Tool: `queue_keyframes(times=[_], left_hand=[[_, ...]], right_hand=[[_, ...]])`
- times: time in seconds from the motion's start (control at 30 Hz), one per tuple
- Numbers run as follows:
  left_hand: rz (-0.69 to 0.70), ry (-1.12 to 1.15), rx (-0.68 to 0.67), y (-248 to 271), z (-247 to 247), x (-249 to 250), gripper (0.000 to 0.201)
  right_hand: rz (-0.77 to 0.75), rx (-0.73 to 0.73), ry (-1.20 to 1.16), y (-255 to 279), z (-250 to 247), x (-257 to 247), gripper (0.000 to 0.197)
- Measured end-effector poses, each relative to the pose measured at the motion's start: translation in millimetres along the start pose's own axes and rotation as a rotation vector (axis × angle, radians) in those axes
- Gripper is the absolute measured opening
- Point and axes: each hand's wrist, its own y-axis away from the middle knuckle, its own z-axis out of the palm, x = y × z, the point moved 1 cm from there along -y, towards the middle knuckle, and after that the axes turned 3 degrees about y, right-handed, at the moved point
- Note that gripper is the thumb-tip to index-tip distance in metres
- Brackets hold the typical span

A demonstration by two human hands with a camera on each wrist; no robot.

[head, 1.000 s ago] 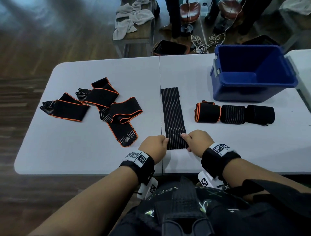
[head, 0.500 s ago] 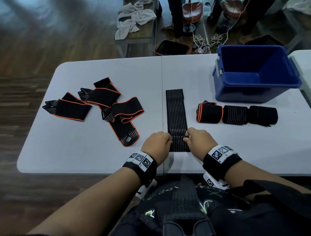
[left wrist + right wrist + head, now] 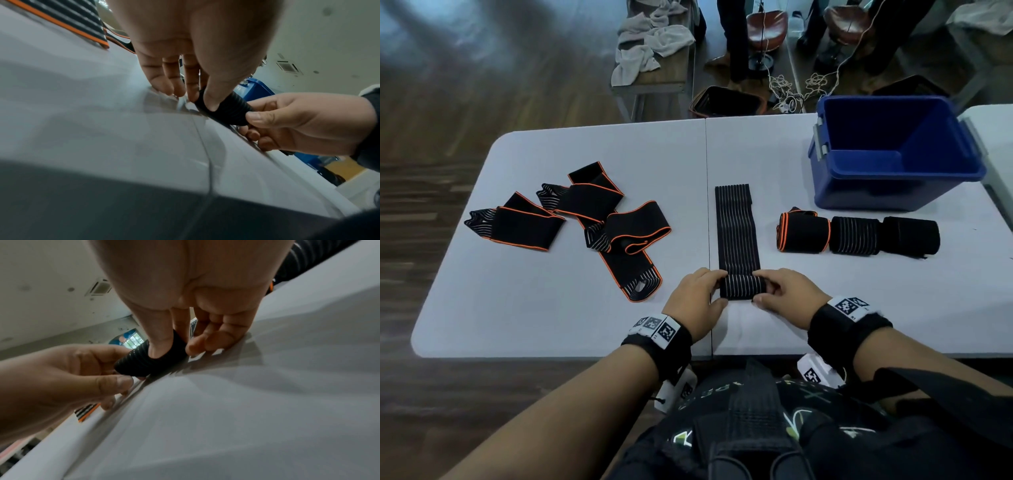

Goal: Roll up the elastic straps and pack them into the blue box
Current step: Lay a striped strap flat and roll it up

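While the left hand and right hand each pinch an end of its rolled part, the striped strap lies flat on the counter. Beyond, three rolled straps sit before the blue box.

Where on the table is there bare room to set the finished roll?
Free: table in front of the three rolled straps; far-left strip behind the loose straps. Crowded: between those rolls and the blue box.
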Motion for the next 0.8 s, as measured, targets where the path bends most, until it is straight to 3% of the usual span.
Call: queue_keyframes(times=[0.1, 0.2, 0.37, 0.53, 0.67, 0.8], left_hand=[[-0.069, 0.062, 0.003, -4, -2, 4, 0.043], [-0.153, 0.081, -0.003, -7, -4, 8, 0.031], [-0.229, 0.056, -0.005, -13, -6, 10, 0.032], [-0.261, 0.056, -0.03, -15, -13, 14, 0.039], [-0.311, 0.074, -0.05, -16, -16, 16, 0.04], [-0.36, 0.086, -0.036, -16, -20, 16, 0.035]], right_hand=[[0.009, 0.015, -0.082, 3, -3, -4, 0.016], [0.07, 0.045, -0.105, 4, -6, -11, 0.033], [0.181, 0.13, -0.191, 5, -3, -12, 0.053], [0.255, 0.186, -0.222, 3, 0, -13, 0.044], [0.266, 0.214, -0.235, 1, 3, -14, 0.024], [0.182, 0.205, -0.096, 0, 3, -13, 0.029]])
